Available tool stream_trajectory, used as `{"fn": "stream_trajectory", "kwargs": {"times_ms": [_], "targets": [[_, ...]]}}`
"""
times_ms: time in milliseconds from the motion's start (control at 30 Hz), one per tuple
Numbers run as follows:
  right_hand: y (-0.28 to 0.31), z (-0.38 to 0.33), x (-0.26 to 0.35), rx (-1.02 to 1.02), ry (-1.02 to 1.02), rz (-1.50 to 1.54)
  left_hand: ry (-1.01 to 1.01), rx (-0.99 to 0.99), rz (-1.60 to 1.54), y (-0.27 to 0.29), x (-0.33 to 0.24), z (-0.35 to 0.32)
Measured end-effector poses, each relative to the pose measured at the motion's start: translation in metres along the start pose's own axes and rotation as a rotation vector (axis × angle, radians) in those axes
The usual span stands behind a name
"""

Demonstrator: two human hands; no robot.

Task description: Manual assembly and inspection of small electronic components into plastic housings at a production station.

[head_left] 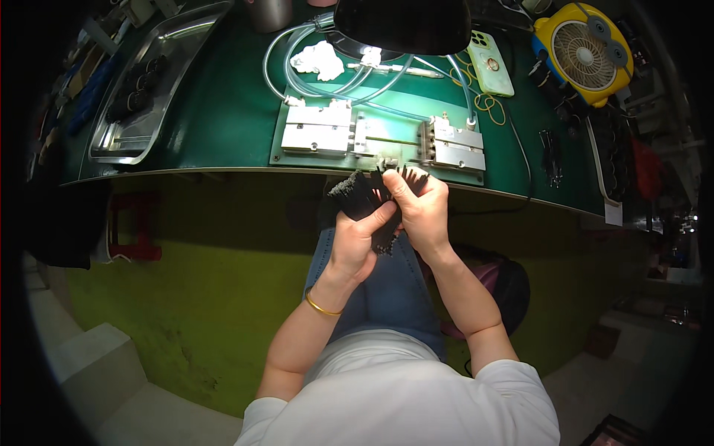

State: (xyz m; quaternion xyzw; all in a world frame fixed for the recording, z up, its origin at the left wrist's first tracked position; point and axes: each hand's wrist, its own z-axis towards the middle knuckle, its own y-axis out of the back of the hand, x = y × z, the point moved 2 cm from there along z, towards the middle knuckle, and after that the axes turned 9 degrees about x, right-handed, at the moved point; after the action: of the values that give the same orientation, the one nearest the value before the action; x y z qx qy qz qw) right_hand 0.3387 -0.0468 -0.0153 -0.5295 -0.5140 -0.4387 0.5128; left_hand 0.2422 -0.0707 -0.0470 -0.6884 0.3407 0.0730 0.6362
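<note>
Green-topped desk (223, 111) with a curved front edge, seen from above, over a yellow-green floor; the seated person's blue-jeaned lap lies below the edge. Left hand (357, 238) and right hand (422, 208) meet just in front of the desk edge, above the lap, both closed on a bundle of thin black strips (361, 195). The left-hand fingers wrap the lower part of the bundle, with the thumb pressed against it; the right-hand fingers pinch the upper ends, which fan out above the knuckles. What the strips are made of cannot be told at this distance, possibly plastic or rubber. A thin gold bangle (322, 306) circles the left wrist.

On the desk just beyond the hands sits a flat metal fixture of two silver block assemblies on a green base plate (379, 141), with pale translucent hoses (312, 85) looping from it toward the rear. A crumpled white cloth (318, 59) lies behind the hoses, beside the dark shade of a desk lamp (405, 26). To the right rest a pale green phone with a ring holder (489, 63) and a small yellow fan with a round grille (584, 52). At far left a shallow rectangular steel tray (134, 137) holds several dark cylindrical pieces.
</note>
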Motion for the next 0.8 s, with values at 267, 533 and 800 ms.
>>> {"fn": "stream_trajectory", "kwargs": {"times_ms": [267, 533, 800], "targets": [[-0.002, -0.001, 0.000, -0.066, -0.023, -0.004, -0.022, -0.039, 0.046, -0.001, 0.003, -0.002], [0.001, -0.001, -0.002, -0.073, -0.032, -0.001, -0.013, -0.042, 0.033, -0.003, 0.004, -0.002], [0.004, 0.011, -0.004, -0.065, -0.065, 0.066, -0.049, -0.003, 0.024, -0.004, -0.001, 0.008]]}}
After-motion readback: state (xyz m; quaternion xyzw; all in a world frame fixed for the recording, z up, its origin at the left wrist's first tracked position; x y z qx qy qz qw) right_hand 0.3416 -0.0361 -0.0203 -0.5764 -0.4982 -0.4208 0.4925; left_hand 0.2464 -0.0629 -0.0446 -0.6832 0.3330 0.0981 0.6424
